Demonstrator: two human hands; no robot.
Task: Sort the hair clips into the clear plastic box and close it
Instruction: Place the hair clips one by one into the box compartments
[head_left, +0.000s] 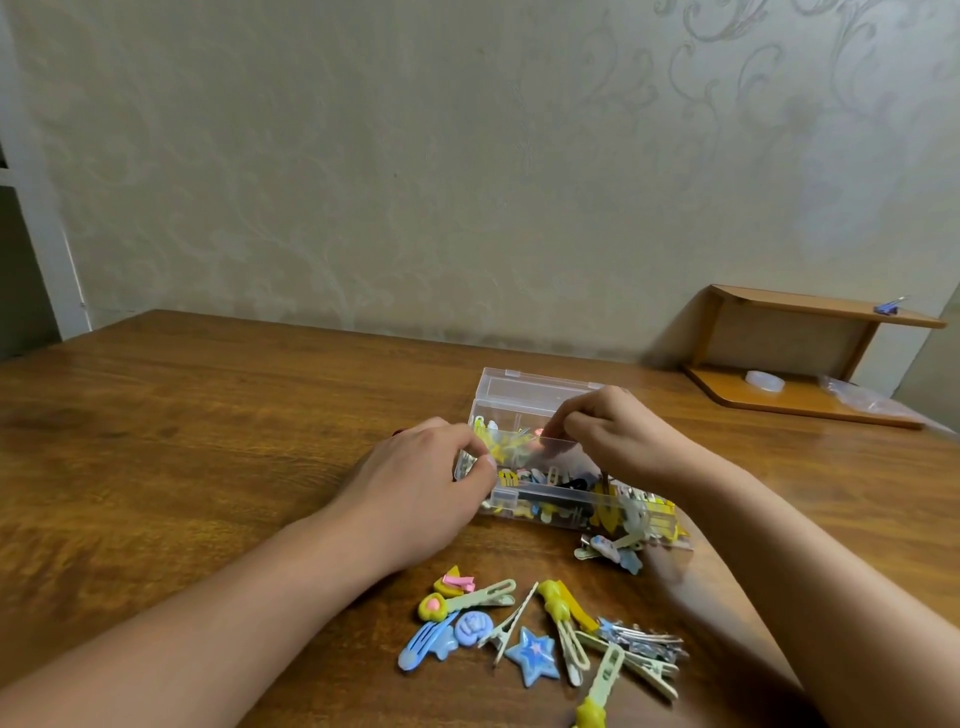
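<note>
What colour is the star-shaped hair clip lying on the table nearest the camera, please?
The star-shaped hair clip is blue with pink marks, seen in the head view.

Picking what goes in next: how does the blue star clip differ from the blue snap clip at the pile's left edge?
The blue star clip is a broad five-pointed star with a pink mark at its centre; the blue snap clip is long, narrow and slotted. The star clip sits mid-pile; the snap clip lies diagonally at the left edge. Both lie loose on the table, outside the clear plastic box.
</note>
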